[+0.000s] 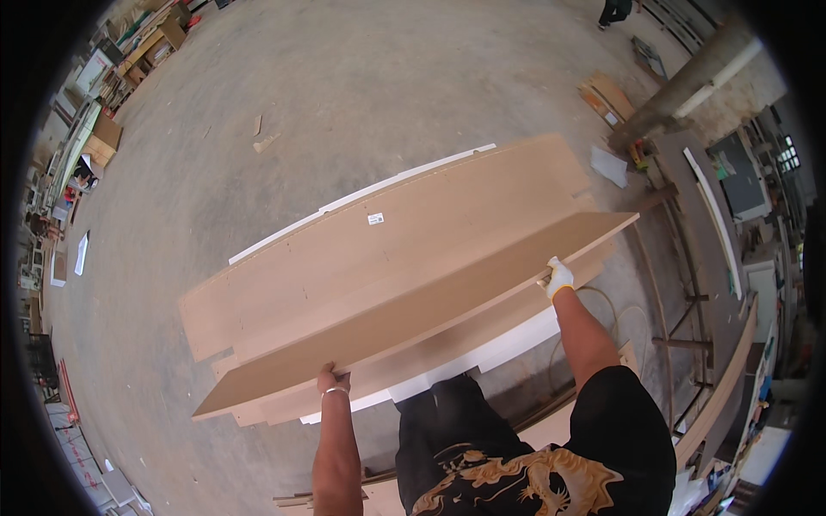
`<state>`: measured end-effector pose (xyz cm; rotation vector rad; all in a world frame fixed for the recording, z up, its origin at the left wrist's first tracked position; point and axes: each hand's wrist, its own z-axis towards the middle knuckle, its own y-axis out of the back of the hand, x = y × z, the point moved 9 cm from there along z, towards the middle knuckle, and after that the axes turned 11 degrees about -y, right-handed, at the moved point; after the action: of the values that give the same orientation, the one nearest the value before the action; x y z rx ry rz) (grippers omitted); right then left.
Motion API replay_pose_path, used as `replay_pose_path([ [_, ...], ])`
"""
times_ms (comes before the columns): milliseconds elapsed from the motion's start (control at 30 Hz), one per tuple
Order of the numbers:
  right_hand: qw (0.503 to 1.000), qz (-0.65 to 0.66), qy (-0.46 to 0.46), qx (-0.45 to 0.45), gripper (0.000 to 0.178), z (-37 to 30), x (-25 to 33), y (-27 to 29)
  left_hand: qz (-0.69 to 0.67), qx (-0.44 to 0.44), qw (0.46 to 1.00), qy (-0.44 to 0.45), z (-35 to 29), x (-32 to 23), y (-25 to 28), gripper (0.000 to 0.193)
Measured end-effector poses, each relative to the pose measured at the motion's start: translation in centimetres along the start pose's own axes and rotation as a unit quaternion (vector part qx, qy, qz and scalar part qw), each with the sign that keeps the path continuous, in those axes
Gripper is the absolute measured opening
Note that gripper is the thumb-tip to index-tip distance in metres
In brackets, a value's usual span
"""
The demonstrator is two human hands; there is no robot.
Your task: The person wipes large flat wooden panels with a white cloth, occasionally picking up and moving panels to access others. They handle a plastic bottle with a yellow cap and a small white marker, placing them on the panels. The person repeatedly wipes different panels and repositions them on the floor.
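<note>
A long, narrow brown board point(430, 311) slants across in front of me, tilted, with its near edge raised. My left hand point(334, 379), bare with a band at the wrist, grips that near edge toward the board's left end. Farther right, my right hand point(558, 277), in a white work glove, is closed on the same edge. Beneath and behind it lies a wider brown panel point(310, 258) with notched corners and a small white label point(376, 218). White sheet material point(361, 193) shows along the panel's far side and also along its near side.
To the right stand a dark bench point(701, 206) on a metal frame and a thick pillar point(688, 86). A white scrap point(609, 166) lies near the panel's right end. Wood scraps point(267, 144) are on the concrete floor. At the far top right, a person's legs point(614, 12) show.
</note>
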<state>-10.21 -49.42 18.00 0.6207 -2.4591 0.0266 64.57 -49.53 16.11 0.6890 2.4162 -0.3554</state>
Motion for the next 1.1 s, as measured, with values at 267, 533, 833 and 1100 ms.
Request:
replay_pose_path([
  [267,0.999,-0.016,0.040,-0.017,0.022,2.6,2.1,-1.9,0.013,0.014,0.999,0.039,2.9,1.9,-4.7,0.039],
  [533,0.999,-0.008,0.019,0.031,0.018,2.2,6.9,-12.4,0.092,0.051,0.993,0.053,6.4,-3.2,-13.9,0.041],
  [833,0.907,-0.319,0.122,0.247,0.012,-8.4,-12.8,-20.0,0.285,-0.014,0.957,-0.056,13.2,-10.7,-28.9,0.040],
  [1100,0.905,-0.318,-0.231,0.164,0.017,-13.1,-38.5,2.2,0.788,0.198,0.347,-0.469,19.1,-2.4,-29.2,0.023],
])
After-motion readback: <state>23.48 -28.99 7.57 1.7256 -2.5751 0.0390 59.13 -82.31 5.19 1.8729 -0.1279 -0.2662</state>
